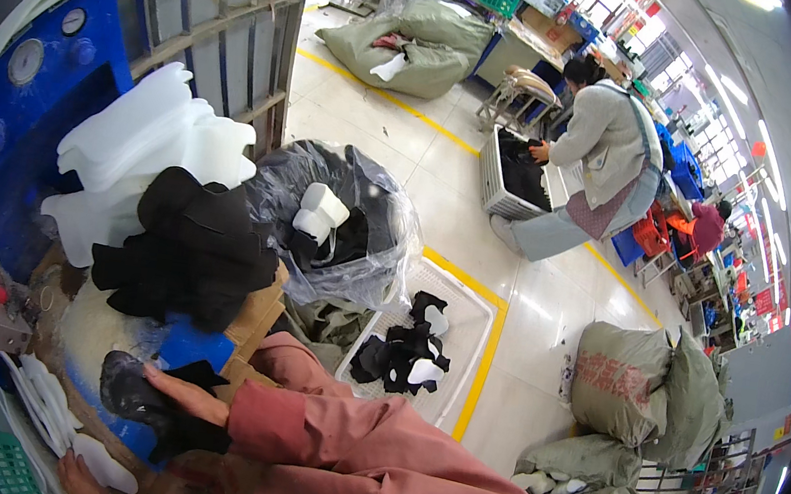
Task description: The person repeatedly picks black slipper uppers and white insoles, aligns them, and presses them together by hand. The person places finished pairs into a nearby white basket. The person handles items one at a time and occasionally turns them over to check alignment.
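Note:
At the lower left, my left hand is partly cut off by the picture's rim. Its fingers close on the edge of a white, flat, sole-shaped piece. My right hand, reaching out of a pink sleeve, grips a black fabric piece over the work surface. A dark, shiny, rounded form is at its fingertips; most of the fingers are hidden. Several more white sole-shaped pieces stand bunched next to my left hand. Beyond my right hand lies a pile of black fabric pieces.
White curved sheets are stacked by a blue machine with gauges. A lined bin and a white crate of black and white pieces stand on the floor. Full sacks lie right. A co-worker bends over another crate.

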`<state>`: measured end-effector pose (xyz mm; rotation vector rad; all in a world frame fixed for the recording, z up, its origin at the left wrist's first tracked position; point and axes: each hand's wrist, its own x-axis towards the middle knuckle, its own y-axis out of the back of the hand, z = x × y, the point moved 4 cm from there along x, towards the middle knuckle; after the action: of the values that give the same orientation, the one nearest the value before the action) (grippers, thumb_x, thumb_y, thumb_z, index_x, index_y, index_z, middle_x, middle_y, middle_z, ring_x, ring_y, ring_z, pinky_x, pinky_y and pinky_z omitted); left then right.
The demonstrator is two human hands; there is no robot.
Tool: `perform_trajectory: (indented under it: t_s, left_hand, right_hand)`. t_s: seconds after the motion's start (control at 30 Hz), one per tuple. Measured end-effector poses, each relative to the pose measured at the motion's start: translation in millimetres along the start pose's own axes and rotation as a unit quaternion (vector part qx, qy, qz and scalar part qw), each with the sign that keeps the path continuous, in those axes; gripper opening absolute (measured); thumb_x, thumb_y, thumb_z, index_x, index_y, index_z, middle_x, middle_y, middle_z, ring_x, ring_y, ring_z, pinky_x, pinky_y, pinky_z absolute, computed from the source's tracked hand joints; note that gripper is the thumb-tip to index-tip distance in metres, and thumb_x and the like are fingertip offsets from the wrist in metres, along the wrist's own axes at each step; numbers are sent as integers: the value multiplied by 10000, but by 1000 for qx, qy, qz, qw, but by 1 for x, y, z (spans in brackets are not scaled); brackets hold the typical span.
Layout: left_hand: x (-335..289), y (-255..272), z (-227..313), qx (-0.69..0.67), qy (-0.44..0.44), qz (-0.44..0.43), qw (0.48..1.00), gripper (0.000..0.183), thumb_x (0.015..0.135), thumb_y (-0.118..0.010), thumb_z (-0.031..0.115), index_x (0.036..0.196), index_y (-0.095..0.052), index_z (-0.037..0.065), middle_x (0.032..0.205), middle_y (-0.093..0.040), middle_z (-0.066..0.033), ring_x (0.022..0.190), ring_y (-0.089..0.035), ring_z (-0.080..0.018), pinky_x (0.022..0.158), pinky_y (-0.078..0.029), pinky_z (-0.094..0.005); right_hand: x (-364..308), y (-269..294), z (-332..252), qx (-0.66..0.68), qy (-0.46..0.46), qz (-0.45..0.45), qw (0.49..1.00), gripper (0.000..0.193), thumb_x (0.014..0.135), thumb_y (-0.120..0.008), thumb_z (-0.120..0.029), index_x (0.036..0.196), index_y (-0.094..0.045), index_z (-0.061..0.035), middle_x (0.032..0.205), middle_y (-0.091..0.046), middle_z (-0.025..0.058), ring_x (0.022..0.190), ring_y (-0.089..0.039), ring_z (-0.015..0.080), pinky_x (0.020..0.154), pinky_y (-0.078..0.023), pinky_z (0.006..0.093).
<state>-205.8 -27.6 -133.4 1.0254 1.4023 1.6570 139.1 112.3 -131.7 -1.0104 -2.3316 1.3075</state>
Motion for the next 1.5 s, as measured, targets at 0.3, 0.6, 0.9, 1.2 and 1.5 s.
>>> perform_trajectory:
  t_s: [0.3, 0.6, 0.9, 1.2, 1.5]
  left_hand:
    - [-6, 5, 5, -29, -54, 14, 998, 269, 1034, -515, 47, 1227, -613, -113, 1221, -587, -276, 1119, -582, -439, 984, -477, -480]
    - [-14, -10, 0, -35, -60, 8, 998, 231, 1021, -540, 11, 1211, -611, -100, 1267, -588, -251, 1193, -562, -408, 1009, -478, -463]
    - [-16, -18, -5, -146, 19, 39, 988, 380, 1056, -525, 78, 1388, -536, -105, 1354, -565, -285, 1252, -544, -420, 1099, -423, -461]
    - [-31, -9, -4, -75, -175, 121, 974, 288, 1041, -536, 139, 1222, -609, -72, 1256, -605, -255, 1214, -566, -405, 1071, -442, -473]
    - [-63, 106, 32, -230, 12, 186, 955, 115, 929, -689, 13, 1033, -648, -14, 988, -680, -165, 895, -667, -321, 811, -533, -406]
  right_hand:
    - [-4, -8, -6, 16, 10, -6, 1000, 638, 1102, -460, -521, 1500, -528, -29, 1413, -610, 10, 1258, -552, 94, 1140, -394, 262]
    - [-8, -12, -14, 9, 5, -43, 999, 658, 1108, -447, -516, 1518, -501, -4, 1476, -560, 30, 1320, -508, 104, 1175, -350, 267]
    - [-6, -6, -8, -16, 1, -46, 999, 645, 1122, -427, -486, 1537, -474, 5, 1523, -522, 30, 1382, -459, 107, 1199, -314, 265]
    - [-16, 1, -10, -77, 25, -28, 996, 674, 1107, -425, -523, 1571, -422, -33, 1557, -482, 67, 1425, -451, 174, 1232, -319, 323]
    - [-39, -24, -25, 121, -44, -6, 992, 872, 1051, -297, -697, 1604, -314, -23, 1597, -435, 175, 1450, -454, 348, 1231, -348, 503]
